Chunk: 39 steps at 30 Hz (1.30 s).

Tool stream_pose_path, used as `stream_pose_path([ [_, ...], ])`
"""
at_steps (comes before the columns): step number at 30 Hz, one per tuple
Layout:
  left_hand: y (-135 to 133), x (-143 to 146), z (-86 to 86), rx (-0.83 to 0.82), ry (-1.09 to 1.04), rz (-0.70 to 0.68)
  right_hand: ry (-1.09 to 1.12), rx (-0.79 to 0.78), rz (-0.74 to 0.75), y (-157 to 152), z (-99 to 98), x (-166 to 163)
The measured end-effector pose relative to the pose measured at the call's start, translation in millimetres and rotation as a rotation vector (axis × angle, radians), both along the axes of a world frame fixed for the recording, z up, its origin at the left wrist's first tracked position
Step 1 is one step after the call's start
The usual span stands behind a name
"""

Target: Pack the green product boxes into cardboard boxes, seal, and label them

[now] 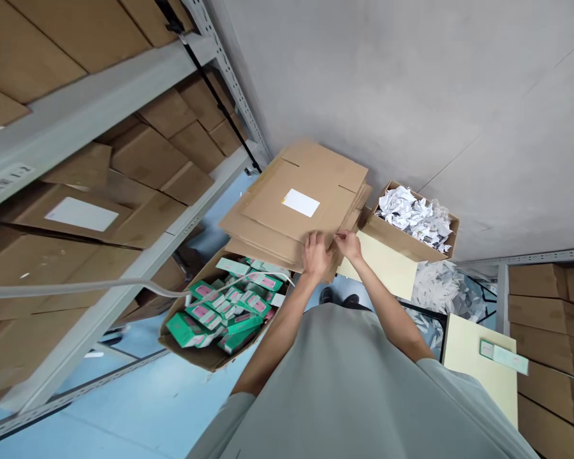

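Clearly, two open containers flanked the work: an open brown cardboard box, on the left, was full of small green, white and pink cartons lying at all angles; an open oblong brown cardboard box, on the right near the wall, was heaped with crumpled white paper; below it, loose white paper scraps lay in a pile; the grey metal rack at far left held closed brown cartons. The left hand lay over the near edge of the stack, its fingers bent and set down on the cardboard, though how tightly they closed, I could not tell; the right hand, just beside it, had its thumb and forefinger drawn close together at the stack's near right edge, and whether they pinched a sheet or something smaller was too fine to make out. That stack of flat brown cardboard sheets lay between the two boxes, partly above the green cartons; its layers were skewed, their edges peeping out unevenly; the top sheet had straight slots cut into it and bore a white rectangular label; a pale cream board stretched away just beside its right side.
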<state>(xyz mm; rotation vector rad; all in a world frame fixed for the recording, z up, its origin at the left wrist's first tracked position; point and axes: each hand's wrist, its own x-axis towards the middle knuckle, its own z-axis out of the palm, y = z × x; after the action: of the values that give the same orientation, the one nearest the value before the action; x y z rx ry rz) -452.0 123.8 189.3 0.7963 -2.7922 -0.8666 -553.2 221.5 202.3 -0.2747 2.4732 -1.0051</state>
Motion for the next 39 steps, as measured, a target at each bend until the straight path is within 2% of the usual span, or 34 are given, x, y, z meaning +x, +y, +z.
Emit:
stream_pose_path([
  [4,-1,3,6.1,-0.015,-0.121,-0.029,-0.015,-0.006,-0.007,-1,-7.3,0],
  [10,-2,-1,13.6,-0.091,-0.116,-0.093,-0.053,-0.055,-0.053,4,-7.7,-4],
  [15,-10,-1,22.8,-0.134,-0.187,-0.082,-0.149,-0.221,-0.06,-4,-3.3,-8],
  [20,-24,7,43.7,-0.123,-0.232,-0.021,-0.252,-0.389,-0.053,-23,3.2,-10],
  [24,-44,10,75.4,-0.141,-0.099,0.191,-0.239,-0.464,-0.085,-27,14.0,-17],
  [27,-66,12,111.4,-0.183,0.086,0.359,-0.168,-0.506,-0.124,-16,30.7,-30],
  [29,-78,16,139.2,-0.208,0.271,0.402,-0.057,-0.561,-0.145,-2,47.7,-43],
  [31,-83,20,167.2,-0.204,0.463,0.384,0.092,-0.636,-0.167,18,69.3,-57],
  [34,-75,26,204.5,-0.143,0.659,0.297,0.327,-0.722,-0.228,61,107.8,-77],
  [37,-57,26,231.8,-0.037,0.71,0.176,0.558,-0.72,-0.334,126,148.2,-93],
  [39,-46,20,244.5,0.065,0.736,0.088,0.681,-0.654,-0.414,179,173.3,-97],
])
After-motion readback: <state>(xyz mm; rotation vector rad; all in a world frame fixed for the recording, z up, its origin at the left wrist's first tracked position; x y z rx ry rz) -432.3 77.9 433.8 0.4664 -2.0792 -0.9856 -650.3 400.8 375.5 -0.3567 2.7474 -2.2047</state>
